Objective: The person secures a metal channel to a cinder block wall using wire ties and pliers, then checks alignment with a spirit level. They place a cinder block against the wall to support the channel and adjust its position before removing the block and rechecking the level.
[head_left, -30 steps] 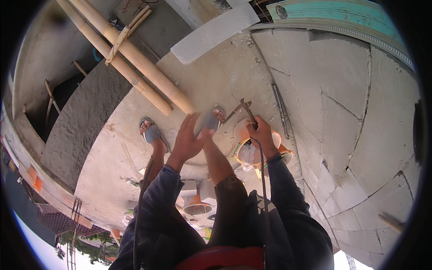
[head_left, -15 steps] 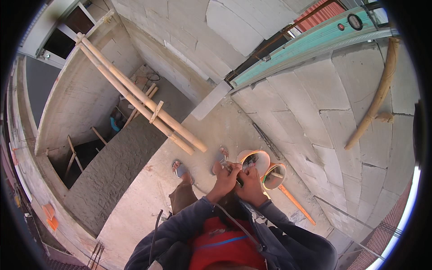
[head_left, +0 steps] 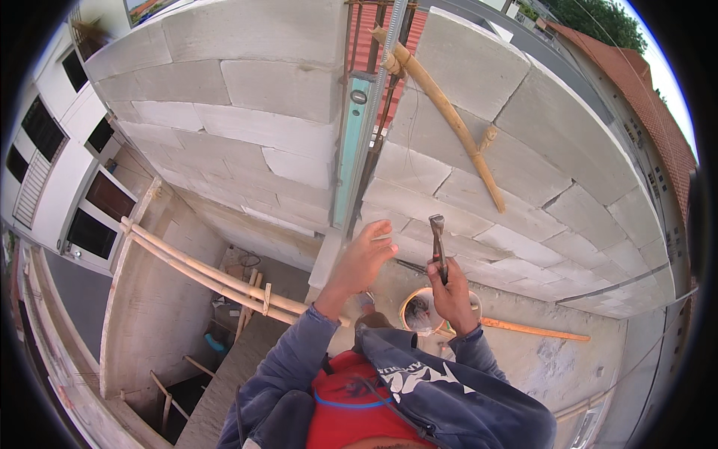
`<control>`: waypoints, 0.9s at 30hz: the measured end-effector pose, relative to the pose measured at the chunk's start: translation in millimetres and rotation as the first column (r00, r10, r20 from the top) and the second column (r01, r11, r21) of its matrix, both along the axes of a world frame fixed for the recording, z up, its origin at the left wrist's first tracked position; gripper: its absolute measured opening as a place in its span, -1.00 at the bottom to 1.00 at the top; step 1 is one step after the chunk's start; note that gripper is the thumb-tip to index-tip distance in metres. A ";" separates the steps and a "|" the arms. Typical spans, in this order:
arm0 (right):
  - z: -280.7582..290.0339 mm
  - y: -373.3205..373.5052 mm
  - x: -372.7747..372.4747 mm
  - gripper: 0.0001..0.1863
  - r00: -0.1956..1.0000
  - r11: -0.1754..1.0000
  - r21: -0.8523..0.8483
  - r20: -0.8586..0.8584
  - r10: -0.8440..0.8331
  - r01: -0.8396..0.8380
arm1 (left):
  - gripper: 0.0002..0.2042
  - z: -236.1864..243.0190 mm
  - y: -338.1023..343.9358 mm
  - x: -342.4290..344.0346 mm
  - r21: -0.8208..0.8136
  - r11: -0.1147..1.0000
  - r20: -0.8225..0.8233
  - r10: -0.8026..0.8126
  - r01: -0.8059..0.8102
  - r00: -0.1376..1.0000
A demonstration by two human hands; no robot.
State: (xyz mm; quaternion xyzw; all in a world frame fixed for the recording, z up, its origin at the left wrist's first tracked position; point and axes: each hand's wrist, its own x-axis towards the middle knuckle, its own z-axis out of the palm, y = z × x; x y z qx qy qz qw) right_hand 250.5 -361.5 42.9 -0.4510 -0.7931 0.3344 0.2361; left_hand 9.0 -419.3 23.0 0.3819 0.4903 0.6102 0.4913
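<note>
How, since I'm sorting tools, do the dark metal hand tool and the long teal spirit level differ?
The dark metal hand tool looks short, the long teal spirit level far longer. The tool is plain dark; the level has a round window. The right hand holds the tool; the level stands unheld at the grey block wall. Both are narrow.

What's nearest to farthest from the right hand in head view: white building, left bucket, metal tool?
1. Metal tool: held in the right hand.
2. Left bucket: on the floor, left of it.
3. White building: far left, beyond the walls.
</note>
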 end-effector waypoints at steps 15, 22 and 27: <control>131.0 228.4 -106.6 -0.54 0.967 0.851 0.493 0.248 0.059 -0.179 | -0.50 90.3 216.3 -19.3 0.157 0.979 0.106 0.117 -0.132 0.988; 148.2 222.9 -134.8 -0.44 0.898 0.734 0.654 0.416 -0.145 -0.184 | -0.57 74.4 229.1 -25.2 0.186 0.969 0.109 0.142 -0.161 0.984; 154.2 218.9 -125.3 -0.46 0.903 0.812 0.561 0.416 -0.108 -0.162 | -0.59 81.0 215.3 -41.2 0.171 0.980 0.151 0.081 -0.106 0.985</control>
